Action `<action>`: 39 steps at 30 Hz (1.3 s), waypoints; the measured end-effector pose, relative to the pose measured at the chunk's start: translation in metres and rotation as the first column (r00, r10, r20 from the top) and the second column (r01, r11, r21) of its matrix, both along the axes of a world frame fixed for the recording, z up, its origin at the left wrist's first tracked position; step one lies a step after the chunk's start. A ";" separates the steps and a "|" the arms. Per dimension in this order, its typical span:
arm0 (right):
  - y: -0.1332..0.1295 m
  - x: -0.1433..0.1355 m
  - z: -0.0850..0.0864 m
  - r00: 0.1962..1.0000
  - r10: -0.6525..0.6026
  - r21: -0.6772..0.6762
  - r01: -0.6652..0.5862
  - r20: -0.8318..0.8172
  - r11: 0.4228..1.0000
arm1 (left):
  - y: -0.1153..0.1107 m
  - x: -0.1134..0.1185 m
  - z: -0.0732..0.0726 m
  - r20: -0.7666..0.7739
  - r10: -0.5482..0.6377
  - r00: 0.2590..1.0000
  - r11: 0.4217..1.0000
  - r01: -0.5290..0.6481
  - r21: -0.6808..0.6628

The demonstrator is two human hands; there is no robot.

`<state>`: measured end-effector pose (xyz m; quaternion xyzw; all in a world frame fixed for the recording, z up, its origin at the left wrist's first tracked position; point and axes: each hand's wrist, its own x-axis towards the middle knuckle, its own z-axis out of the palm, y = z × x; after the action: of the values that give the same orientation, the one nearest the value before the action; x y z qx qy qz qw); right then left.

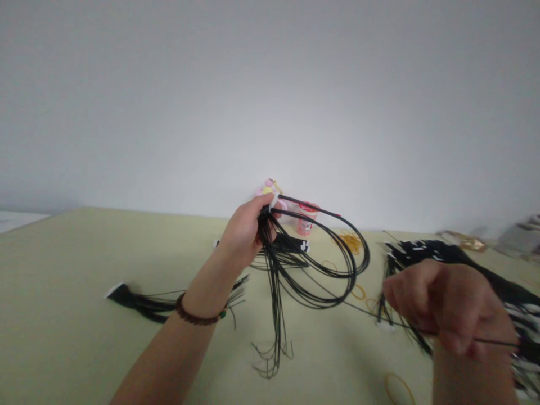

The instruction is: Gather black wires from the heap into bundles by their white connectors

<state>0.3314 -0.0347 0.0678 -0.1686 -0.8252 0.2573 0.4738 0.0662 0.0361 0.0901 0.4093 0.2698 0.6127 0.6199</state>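
Note:
My left hand is closed around the top of a bundle of thin black wires, with a white connector showing by the thumb. Several wires in it loop out to the right, while their loose ends hang down in front of the table. At the lower right, my right hand, a little blurred, has its fingers pinched on a single black wire. That wire runs left and up behind the looped bundle; where it begins is hidden.
Another black wire bundle lies left on the pale green table, and one behind my left hand. A large pile of bundles lies right. Yellow rubber bands, a pink cup and a clear plastic bag are farther back.

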 end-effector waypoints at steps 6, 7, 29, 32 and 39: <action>-0.017 0.007 0.010 0.988 0.151 -0.022 -0.152 -0.025 0.988 | 0.011 0.001 -0.010 -0.056 0.226 0.973 0.972 -0.221 0.079; -0.018 0.007 0.011 0.988 0.156 -0.008 -0.157 -0.016 0.988 | 0.013 0.001 -0.011 -0.071 0.249 0.966 0.967 -0.244 0.072; -0.010 -0.018 0.009 0.767 -0.567 -0.182 0.537 -0.302 0.824 | -0.012 0.009 -0.006 -0.311 -0.001 0.950 0.992 0.040 0.119; -0.012 -0.041 0.004 0.770 -0.633 0.051 0.637 -0.080 0.769 | -0.014 0.014 -0.009 -0.395 0.001 0.919 0.987 0.063 0.148; -0.013 -0.070 0.004 0.825 -0.564 0.202 0.552 0.006 0.809 | -0.021 0.019 -0.011 -0.543 -0.058 0.838 0.944 0.223 0.243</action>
<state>0.2617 -0.0473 0.0717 -0.3653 -0.7753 0.0204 0.5149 0.0853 0.0148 0.0792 0.6688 0.3037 0.4622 0.4968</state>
